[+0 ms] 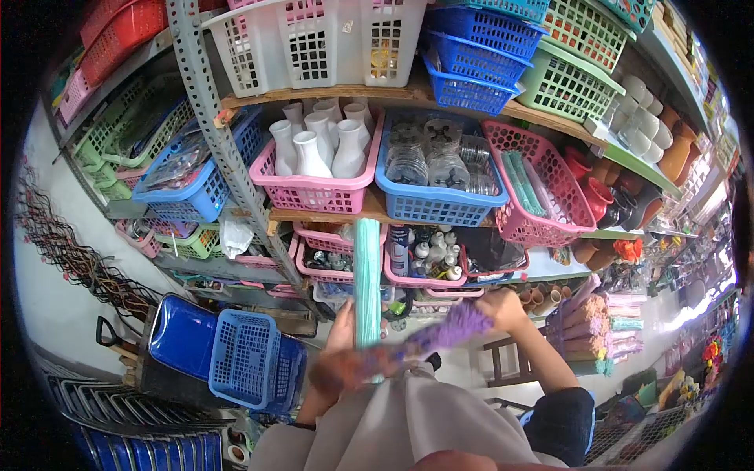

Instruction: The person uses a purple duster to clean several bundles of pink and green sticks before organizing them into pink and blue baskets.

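My left hand (341, 328) is raised at lower centre, its fingers closed on a tall teal-green roll (367, 275) that stands upright in front of the shelves. My right hand (501, 306) grips one end of a long purple bundle (444, 334). The bundle is blurred and slants down to the left across my grey top, passing in front of the foot of the roll. What the bundle is made of is too blurred to tell.
Metal shelving (206, 94) holds plastic baskets: a pink one with white vases (312, 145), a blue one with clear lids (440, 169), and a pink one with green rolls (542, 184). A blue basket (243, 357) lies at lower left. Pots and wrapped rolls (597, 322) stand to the right.
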Motion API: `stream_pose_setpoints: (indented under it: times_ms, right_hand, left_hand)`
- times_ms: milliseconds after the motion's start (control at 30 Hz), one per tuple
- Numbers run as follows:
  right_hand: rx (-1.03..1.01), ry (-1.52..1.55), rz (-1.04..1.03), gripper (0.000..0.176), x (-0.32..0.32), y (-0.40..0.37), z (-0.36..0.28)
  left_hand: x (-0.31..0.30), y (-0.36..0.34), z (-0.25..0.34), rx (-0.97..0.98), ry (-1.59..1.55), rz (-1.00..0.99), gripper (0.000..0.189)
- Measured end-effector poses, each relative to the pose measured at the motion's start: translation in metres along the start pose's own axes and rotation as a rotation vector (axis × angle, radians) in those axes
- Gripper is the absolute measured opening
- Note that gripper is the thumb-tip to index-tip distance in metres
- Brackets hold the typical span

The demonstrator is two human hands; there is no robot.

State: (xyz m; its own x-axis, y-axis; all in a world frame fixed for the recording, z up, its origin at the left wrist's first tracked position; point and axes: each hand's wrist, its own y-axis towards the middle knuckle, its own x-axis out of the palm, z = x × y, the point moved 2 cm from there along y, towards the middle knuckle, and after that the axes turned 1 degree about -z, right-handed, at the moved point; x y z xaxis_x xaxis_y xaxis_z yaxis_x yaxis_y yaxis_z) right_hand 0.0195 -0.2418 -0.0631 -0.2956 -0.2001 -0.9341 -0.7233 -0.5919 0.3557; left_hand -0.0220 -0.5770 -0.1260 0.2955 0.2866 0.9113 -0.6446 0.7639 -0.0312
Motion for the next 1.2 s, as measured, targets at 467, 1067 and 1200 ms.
stream_pose_setpoints:
  times_ms: [467, 1067, 1200]
  right_hand:
    - [0.363, -0.035, 0.092, 0.048, 0.011, -0.013, 0.008]
    - [0.016, -0.001, 0.052, 0.053, 0.023, -0.018, -0.001]
    - [0.149, 0.009, 0.201, 0.052, 0.018, -0.015, 0.01]
  left_hand:
    - [-0.021, -0.003, -0.019, 0.037, 0.258, 0.227, 0.057]
    - [0.004, -0.001, -0.019, 0.14, 0.211, 0.302, 0.061]
    - [-0.017, -0.002, -0.024, -0.022, 0.171, 0.239, 0.061]
